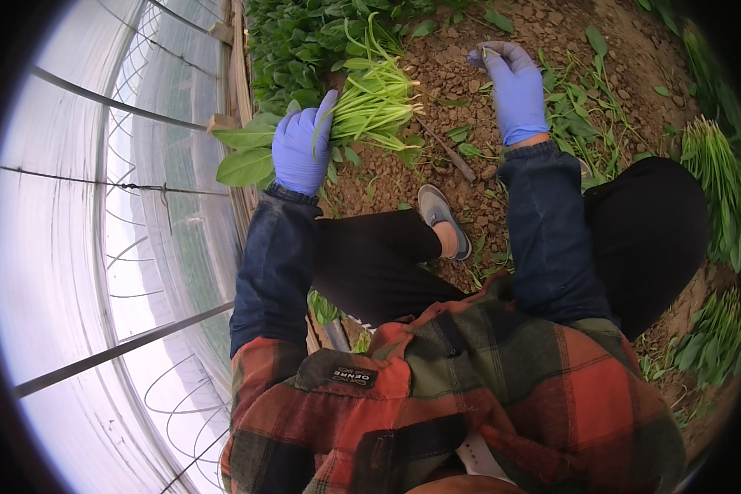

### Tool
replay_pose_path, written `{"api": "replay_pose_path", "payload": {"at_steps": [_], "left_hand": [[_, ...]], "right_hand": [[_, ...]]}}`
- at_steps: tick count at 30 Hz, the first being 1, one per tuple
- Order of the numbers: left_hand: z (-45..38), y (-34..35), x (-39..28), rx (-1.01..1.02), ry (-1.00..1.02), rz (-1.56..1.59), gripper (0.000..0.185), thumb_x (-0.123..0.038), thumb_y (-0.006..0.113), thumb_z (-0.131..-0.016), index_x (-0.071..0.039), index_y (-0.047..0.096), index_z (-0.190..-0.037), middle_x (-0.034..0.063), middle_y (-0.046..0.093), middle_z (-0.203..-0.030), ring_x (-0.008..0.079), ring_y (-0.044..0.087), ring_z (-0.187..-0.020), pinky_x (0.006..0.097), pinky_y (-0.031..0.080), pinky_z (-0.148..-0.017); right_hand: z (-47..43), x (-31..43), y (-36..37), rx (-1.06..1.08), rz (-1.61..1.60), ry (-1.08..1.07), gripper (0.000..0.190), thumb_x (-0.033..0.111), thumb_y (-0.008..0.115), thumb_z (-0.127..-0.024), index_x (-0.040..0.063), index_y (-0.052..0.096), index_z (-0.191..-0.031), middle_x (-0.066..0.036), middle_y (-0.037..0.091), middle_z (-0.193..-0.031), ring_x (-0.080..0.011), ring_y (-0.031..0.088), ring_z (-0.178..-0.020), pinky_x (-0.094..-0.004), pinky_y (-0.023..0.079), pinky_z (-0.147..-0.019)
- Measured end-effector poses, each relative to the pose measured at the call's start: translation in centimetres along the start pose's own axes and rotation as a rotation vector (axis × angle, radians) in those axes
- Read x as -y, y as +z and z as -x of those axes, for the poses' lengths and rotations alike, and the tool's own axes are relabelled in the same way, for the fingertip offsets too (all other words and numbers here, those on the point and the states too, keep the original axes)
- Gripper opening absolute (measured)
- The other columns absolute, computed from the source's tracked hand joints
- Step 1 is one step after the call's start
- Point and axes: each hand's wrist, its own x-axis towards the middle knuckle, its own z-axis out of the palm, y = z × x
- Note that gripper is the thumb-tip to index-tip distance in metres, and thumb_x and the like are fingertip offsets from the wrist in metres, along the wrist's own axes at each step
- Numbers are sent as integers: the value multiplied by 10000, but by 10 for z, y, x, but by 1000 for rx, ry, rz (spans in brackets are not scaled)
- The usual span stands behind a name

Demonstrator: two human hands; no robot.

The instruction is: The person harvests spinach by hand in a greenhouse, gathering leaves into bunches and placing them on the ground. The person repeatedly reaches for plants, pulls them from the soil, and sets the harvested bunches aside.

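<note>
My left hand [302,145], in a blue-violet disposable glove, is closed around a bunch of leafy greens [380,102] that look like spinach. Broad leaves stick out to the left of the fist, while pale stalks with pinkish cut root ends point right. To the right of the bunch and apart from it is my right hand [515,86], gloved alike, with soil-darkened fingertips. Its thumb and fingers are pinched on a small pale plant scrap [488,53], mostly hidden. Between the hands, a slim brown rod [454,154], thicker at its lower end, lies on the soil.
Dense growing greens [290,49] fill the upper left. Loose leaves and stems [577,114] litter the crumbly soil [438,68] at right. Cut bunches [713,179] lie along the right edge. Plastic greenhouse sheeting [179,154] rises at left. My shoe [441,213] rests below the rod.
</note>
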Motion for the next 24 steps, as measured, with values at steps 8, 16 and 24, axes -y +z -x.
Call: {"api": "replay_pose_path", "payload": {"at_steps": [8,16,24], "left_hand": [[8,0,9,-42,15,-24,671,-55,603,-842,-121,451,-1492,34,585,-941,235,606,-893,400,502,-926],[4,5,0,-29,57,-107,652,-58,587,-868,-144,443,-1498,11,568,-923,208,602,-890,408,490,-943],[0,4,-1,-61,9,-6,734,24,673,-734,-130,533,-1437,53,614,-922,254,630,-886,408,494,-903]], "right_hand": [[21,25,17,283,464,-26,439,490,736,-865,54,758,-909,-125,711,-929,-253,688,-847,-384,538,-731],[40,20,44,262,494,-54,376,430,745,-819,58,757,-871,-127,677,-919,-306,652,-834,-422,508,-801],[10,17,7,-181,430,-56,309,298,746,-874,-2,722,-944,-105,679,-925,-207,636,-838,-358,522,-768]]}}
